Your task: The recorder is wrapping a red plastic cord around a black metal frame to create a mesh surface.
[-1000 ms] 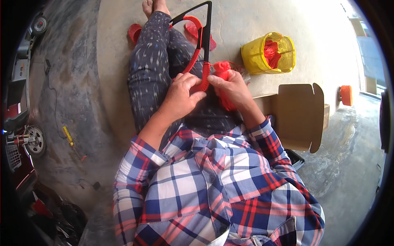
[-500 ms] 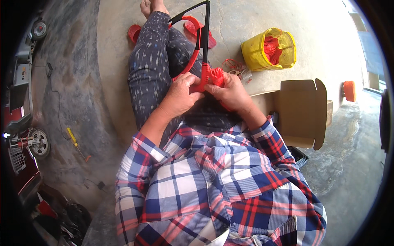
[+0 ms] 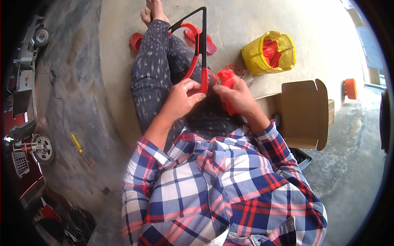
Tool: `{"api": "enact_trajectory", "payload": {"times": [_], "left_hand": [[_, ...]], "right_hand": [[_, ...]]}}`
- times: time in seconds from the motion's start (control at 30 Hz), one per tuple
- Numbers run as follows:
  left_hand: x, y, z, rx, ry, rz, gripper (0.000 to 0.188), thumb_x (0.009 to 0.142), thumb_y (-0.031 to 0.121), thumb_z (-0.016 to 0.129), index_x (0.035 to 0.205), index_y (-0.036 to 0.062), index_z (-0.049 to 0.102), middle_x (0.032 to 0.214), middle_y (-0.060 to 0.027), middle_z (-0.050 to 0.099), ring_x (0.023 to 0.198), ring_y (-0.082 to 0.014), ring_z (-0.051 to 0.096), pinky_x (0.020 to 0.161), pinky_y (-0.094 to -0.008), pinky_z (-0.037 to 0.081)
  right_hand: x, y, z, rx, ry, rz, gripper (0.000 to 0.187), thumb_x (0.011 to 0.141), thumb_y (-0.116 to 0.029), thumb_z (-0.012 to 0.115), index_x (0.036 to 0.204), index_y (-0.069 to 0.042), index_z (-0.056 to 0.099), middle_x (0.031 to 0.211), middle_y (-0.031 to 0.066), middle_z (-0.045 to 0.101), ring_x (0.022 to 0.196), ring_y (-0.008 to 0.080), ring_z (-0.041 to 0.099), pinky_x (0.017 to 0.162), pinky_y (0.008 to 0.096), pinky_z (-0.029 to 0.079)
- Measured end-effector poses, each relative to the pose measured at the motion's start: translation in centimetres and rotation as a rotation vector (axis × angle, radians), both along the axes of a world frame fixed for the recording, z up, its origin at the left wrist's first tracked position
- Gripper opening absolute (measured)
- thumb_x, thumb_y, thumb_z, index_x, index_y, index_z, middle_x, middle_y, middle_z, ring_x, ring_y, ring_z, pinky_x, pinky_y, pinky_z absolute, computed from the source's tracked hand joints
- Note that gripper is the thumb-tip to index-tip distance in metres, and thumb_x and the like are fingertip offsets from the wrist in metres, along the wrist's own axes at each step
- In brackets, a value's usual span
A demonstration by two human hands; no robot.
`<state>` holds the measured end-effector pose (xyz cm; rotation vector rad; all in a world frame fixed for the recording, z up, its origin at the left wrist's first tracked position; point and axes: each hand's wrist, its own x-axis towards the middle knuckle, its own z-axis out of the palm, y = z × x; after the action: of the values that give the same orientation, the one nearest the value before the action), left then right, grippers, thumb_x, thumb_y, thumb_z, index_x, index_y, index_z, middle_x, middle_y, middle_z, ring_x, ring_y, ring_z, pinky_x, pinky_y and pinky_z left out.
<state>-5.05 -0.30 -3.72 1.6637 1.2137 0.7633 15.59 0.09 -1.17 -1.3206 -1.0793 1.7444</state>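
Note:
A black, roughly triangular frame point(image 3: 204, 33) stands over my thighs, its lower stretch wound tightly in red cord. My left hand point(image 3: 183, 95) pinches it at the bottom corner, fingers and thumb closed round the wrapped part. To the right, my right hand point(image 3: 236, 95) is closed on a bundle of red cord point(image 3: 225, 74), slightly smeared by motion. One strand runs from the bundle to the wrapped side of the frame. More of the cord hangs below my right hand, partly hidden by it.
A yellow bin point(image 3: 254, 55) holding red material stands ahead right. Beside it lie more cord and a small packet. An open cardboard box point(image 3: 303, 115) is at my right. Red slippers point(image 3: 209, 47) lie beyond my legs; a yellow-handled screwdriver point(image 3: 76, 142) and a vehicle's wheel point(image 3: 43, 148) are at left.
My right hand has moved right, away from the frame, with the cord bundle, and a strand now stretches between them. My left hand keeps its hold on the frame.

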Motion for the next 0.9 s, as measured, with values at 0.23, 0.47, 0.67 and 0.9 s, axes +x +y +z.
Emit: {"api": "enact_trajectory", "payload": {"times": [0.23,0.47,0.67,0.9], "left_hand": [[0.7,1.2,0.0,-0.199,-0.32,0.385,0.012,0.092,0.012,0.061,0.093,0.0009,0.064,0.086,-0.0015,0.064,0.08,-0.0066,0.058,0.077,-0.0217,0.048],[2.5,3.6,0.0,-0.778,-0.779,0.341,0.019,0.091,0.016,0.054,0.106,0.0053,0.057,0.092,-0.0084,0.067,0.079,-0.0181,0.064,0.076,-0.0311,0.051],[2.2,3.1,-0.4,-0.845,-0.79,0.447,0.012,0.081,0.013,0.055,0.091,0.0073,0.059,0.085,-0.0088,0.067,0.074,-0.0199,0.063,0.07,-0.0342,0.051],[1.9,1.6,-0.1,-0.818,-0.732,0.463,0.008,0.081,0.014,0.053,0.085,0.0076,0.056,0.078,-0.0136,0.066,0.064,-0.0228,0.063,0.063,-0.0352,0.052]], "right_hand": [[2.5,0.6,3.1,0.089,0.307,-0.194,0.031,0.096,-0.017,0.047,0.117,0.004,0.055,0.07,0.0016,0.053,0.061,0.0084,0.048,0.056,0.022,0.039],[0.0,1.8,-0.2,-0.063,-0.039,0.055,0.022,0.094,-0.025,0.059,0.095,-0.003,0.061,0.067,-0.0014,0.054,0.059,0.0075,0.05,0.054,0.0224,0.04],[-0.3,0.8,-1.4,-0.033,0.043,0.058,0.02,0.09,-0.022,0.065,0.08,-0.005,0.059,0.061,-0.0026,0.052,0.053,0.007,0.049,0.049,0.022,0.039],[0.2,-0.6,-2.2,0.031,-0.021,0.079,0.013,0.087,-0.017,0.064,0.081,-0.007,0.058,0.062,-0.0019,0.053,0.053,0.0074,0.05,0.049,0.0235,0.038]]}}
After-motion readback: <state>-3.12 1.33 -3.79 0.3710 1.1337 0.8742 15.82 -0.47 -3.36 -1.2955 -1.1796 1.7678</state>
